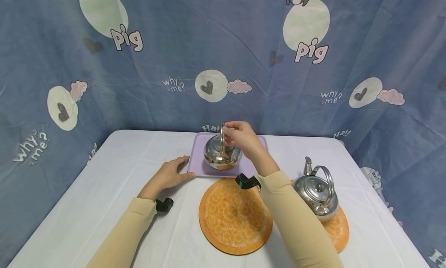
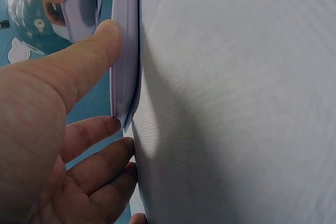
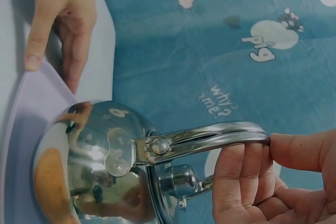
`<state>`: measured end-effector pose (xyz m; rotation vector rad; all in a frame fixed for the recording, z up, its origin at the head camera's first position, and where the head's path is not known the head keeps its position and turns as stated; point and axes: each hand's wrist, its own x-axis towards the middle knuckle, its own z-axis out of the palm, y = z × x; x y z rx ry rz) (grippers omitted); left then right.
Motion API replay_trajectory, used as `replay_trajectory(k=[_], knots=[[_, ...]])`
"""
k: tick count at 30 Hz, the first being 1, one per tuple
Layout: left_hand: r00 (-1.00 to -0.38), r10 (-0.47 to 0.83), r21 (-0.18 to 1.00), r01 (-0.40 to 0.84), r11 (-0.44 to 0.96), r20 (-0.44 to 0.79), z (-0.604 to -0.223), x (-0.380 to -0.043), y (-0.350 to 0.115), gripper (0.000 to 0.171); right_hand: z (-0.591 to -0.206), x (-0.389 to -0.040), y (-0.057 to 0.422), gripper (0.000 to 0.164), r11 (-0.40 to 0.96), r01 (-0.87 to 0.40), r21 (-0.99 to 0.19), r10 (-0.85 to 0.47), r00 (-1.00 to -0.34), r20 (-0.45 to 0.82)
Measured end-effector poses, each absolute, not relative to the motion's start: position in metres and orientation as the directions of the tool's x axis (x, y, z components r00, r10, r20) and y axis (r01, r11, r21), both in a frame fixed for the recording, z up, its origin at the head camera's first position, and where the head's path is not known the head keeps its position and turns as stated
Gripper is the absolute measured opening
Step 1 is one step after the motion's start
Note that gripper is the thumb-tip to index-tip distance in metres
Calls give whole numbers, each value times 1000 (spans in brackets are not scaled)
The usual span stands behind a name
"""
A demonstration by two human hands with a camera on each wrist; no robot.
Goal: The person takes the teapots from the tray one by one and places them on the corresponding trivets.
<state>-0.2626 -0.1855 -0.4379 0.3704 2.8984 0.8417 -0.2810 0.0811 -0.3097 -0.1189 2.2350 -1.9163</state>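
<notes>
On the lilac tray (image 1: pixel 249 169) at the back of the table is a round, shiny steel kettle (image 1: pixel 217 157) with an arched handle. The right hand (image 1: pixel 242 138) holds the top of that handle between thumb and fingers, plain in the right wrist view. At the tray's front left corner, the left hand (image 1: pixel 170 173) is spread, its thumb (image 2: pixel 100 43) touching one rim and its fingers beside the other. A second steel kettle (image 1: pixel 315 194), with a raised spout and handle, stands at the right, partly behind the right sleeve. The first kettle's spout is hidden in the head view.
A round orange mat (image 1: pixel 233 217) with a crust-like print lies in front of the tray. Beneath the second kettle is a similar orange mat (image 1: pixel 338 229). A white cloth (image 1: pixel 167 229) covers the table, and a blue printed curtain (image 1: pixel 223 47) hangs close behind it.
</notes>
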Motion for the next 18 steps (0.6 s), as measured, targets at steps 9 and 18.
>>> replay_trajectory(k=[9, 18], knots=[[-966, 256, 539, 198, 819, -33, -436, -265, -185, 83, -303, -270, 93, 40, 147, 75, -986, -193, -976, -103], [-966, 259, 540, 202, 817, -30, -439, -264, -185, 82, -301, -255, 103, 40, 139, 68, -988, -208, -973, -96]])
